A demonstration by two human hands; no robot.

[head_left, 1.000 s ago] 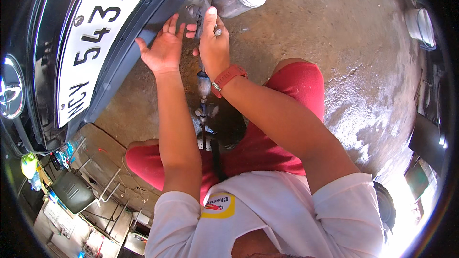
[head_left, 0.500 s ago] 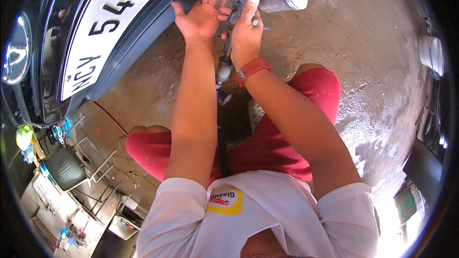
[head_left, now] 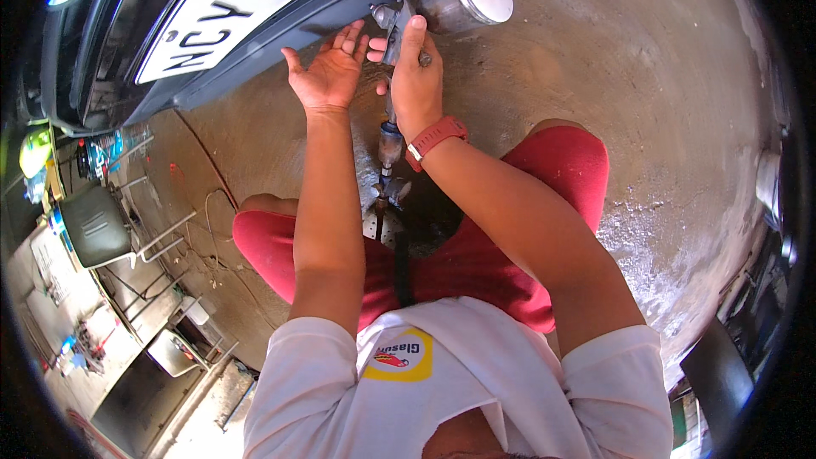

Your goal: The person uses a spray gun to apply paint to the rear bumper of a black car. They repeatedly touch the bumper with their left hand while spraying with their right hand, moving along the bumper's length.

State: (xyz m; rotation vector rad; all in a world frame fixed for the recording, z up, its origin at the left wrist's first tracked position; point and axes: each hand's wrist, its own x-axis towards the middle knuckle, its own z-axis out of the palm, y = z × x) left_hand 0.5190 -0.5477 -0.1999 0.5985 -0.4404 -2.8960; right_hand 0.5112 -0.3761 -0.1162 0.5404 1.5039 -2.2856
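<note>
My right hand (head_left: 415, 76), with a red watch on the wrist, is wrapped round the grip of a metal spray gun (head_left: 396, 30). The gun's silver cup (head_left: 446, 4) with its pale round lid juts out to the right. Below the grip, a fitting (head_left: 391, 144) and dark hose run down between my knees. Close beside the gun's nozzle, my left hand (head_left: 327, 76) is held palm up with fingers spread and nothing in it. Both hands are just off the lower edge of a dark car bumper (head_left: 263, 55).
A white licence plate (head_left: 212, 38) is on the car at upper left. A dark green chair (head_left: 98, 225) and a cluttered bench (head_left: 47, 314) stand at left. A reddish hose or cord (head_left: 204, 153) lies on the brown floor. A dark panel (head_left: 718, 365) stands at lower right.
The view has shifted along the car, so the plate sits further right and higher. Both hands and the spray gun appear slightly further left and lower; the right hand keeps its grip.
</note>
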